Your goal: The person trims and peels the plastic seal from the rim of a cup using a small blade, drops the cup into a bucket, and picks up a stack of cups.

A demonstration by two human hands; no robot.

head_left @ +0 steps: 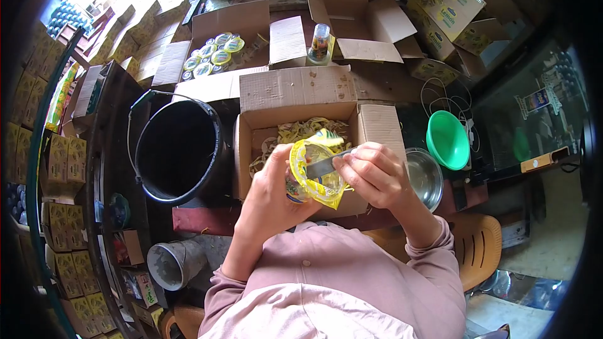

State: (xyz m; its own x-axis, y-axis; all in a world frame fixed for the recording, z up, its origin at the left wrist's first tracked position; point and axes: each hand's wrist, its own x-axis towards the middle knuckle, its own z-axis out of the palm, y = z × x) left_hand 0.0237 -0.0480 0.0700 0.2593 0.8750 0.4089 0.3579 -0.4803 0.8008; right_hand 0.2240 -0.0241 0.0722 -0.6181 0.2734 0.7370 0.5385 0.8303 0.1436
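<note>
Presently, my left hand [270, 198] grips a clear, yellow-rimmed plastic jar [321, 187] above a brown cardboard box [295, 112]; my right hand [380, 177] pinches a grey metal blade [321, 167], apparently trimming; further strokes need steadiness.

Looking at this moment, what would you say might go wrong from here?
The flat blade in the right hand might slip and nick the left hand, which grips the cup close by. The yellow film might tear unevenly around the rim, and loose bits could miss the carton beneath.
</note>
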